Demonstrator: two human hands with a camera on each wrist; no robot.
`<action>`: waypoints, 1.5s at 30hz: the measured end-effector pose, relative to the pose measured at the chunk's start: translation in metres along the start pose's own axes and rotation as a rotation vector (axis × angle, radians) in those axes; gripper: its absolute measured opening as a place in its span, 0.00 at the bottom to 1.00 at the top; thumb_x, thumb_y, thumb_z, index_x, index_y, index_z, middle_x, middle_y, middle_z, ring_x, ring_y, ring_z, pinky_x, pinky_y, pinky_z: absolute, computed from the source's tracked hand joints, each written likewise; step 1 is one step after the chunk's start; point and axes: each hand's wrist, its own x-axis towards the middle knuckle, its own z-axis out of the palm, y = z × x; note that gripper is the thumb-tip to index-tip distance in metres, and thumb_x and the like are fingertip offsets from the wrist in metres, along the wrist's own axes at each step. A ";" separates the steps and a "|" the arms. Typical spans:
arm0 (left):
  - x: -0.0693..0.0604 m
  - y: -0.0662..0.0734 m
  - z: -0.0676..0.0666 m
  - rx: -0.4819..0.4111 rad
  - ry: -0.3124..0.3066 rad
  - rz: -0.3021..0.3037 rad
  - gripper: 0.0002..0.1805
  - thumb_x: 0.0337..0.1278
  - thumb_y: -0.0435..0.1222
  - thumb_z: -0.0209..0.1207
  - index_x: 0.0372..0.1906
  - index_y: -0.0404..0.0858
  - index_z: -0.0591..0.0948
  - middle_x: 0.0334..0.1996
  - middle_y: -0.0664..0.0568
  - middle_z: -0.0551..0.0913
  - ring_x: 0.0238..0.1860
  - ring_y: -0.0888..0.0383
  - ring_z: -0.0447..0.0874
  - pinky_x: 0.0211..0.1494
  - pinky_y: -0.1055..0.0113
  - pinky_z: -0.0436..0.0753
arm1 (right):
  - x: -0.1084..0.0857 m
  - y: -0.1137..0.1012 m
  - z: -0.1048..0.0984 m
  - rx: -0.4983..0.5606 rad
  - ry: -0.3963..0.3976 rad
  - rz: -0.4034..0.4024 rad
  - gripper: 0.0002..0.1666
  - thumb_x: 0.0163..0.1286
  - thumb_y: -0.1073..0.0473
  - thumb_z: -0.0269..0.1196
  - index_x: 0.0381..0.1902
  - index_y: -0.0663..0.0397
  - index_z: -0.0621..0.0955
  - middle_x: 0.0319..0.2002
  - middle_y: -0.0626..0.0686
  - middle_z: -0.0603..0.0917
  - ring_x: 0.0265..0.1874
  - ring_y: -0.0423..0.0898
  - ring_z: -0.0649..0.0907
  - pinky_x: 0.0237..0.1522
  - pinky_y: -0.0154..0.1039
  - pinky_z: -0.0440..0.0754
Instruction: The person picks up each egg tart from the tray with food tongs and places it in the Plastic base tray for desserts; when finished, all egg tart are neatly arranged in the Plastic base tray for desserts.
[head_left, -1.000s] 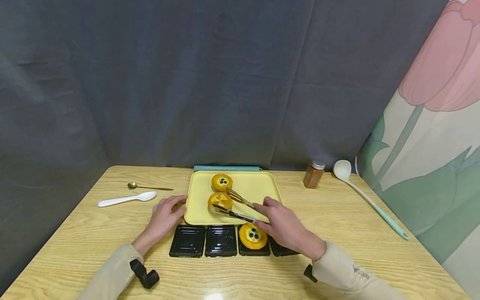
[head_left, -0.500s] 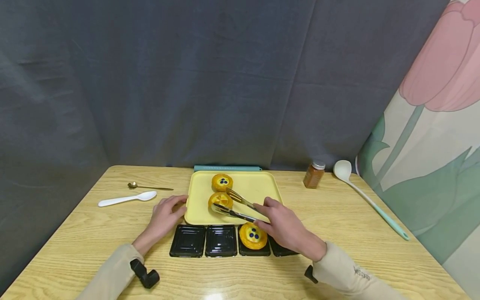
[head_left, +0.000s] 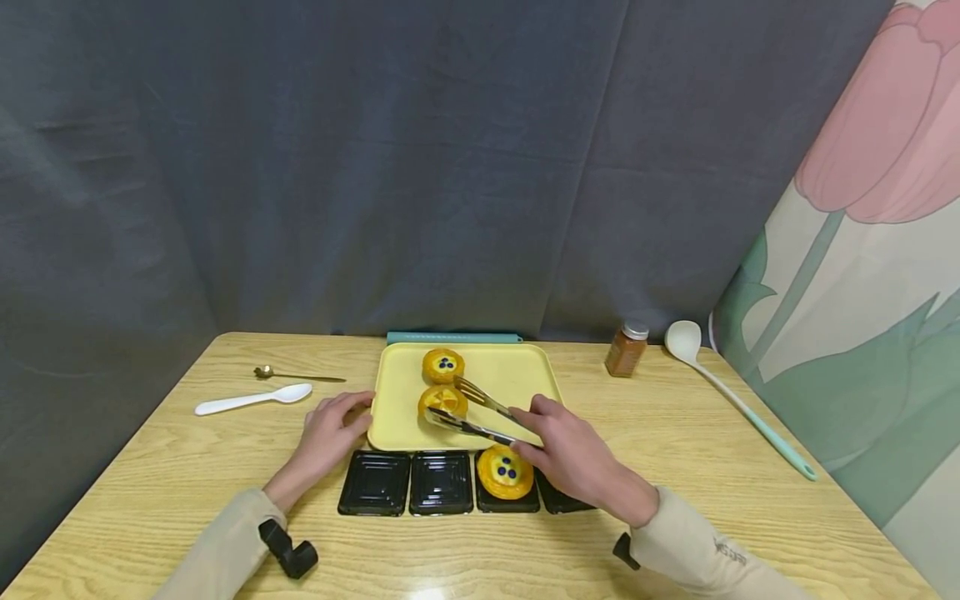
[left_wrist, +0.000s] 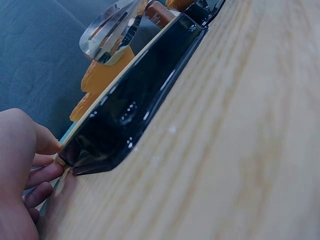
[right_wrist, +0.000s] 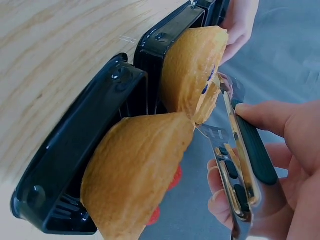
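Hardly anything has moved in the last second: only the near tart (head_left: pixel 442 397) and the tongs (head_left: pixel 483 432) sit a touch further toward the right hand (head_left: pixel 573 450). That tart lies on the left half of the tray (head_left: pixel 517 375), in from the rim, between the two ends of the tongs. One end stands at its far right side, the other crosses its near edge; whether both touch it I cannot tell. How evenly those ends flank the tart seems the relation to watch. Being round, it has no long axis; the tongs do, slanting away and leftward from the right hand, which grips them, thumb on one leg, fingers on the other, the legs spread. With thumb and fingers, the left hand (head_left: pixel 330 429) pinches the tray's left rim. Its fingertips are roughly as near the tart, but only the right hand reaches it, through the tongs. Just behind lies the far tart (head_left: pixel 443 364). Before the tray runs a row of black boxes (head_left: pixel 375 483); the third holds a blue-dotted tart (head_left: pixel 506 472), and the right wrist view shows a red-dotted tart (right_wrist: pixel 135 170) in the fourth.
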 end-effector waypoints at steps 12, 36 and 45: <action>0.001 0.000 0.000 -0.002 -0.008 -0.006 0.22 0.69 0.37 0.58 0.64 0.34 0.79 0.58 0.42 0.81 0.60 0.41 0.71 0.58 0.44 0.57 | -0.007 -0.001 -0.008 -0.005 0.038 -0.001 0.25 0.68 0.56 0.70 0.60 0.59 0.83 0.31 0.44 0.68 0.25 0.39 0.66 0.26 0.32 0.68; -0.001 0.003 -0.004 0.001 -0.013 -0.006 0.21 0.71 0.36 0.58 0.65 0.34 0.79 0.59 0.42 0.81 0.62 0.40 0.71 0.59 0.44 0.57 | -0.051 -0.025 -0.021 0.031 0.051 -0.055 0.29 0.65 0.55 0.73 0.63 0.53 0.82 0.35 0.40 0.72 0.29 0.33 0.69 0.29 0.29 0.71; -0.001 0.003 -0.003 0.001 -0.014 -0.005 0.21 0.71 0.36 0.58 0.65 0.34 0.79 0.59 0.42 0.81 0.61 0.40 0.71 0.59 0.44 0.57 | -0.060 -0.030 -0.018 0.018 0.052 -0.080 0.29 0.65 0.56 0.72 0.63 0.55 0.82 0.37 0.40 0.65 0.28 0.33 0.66 0.27 0.28 0.68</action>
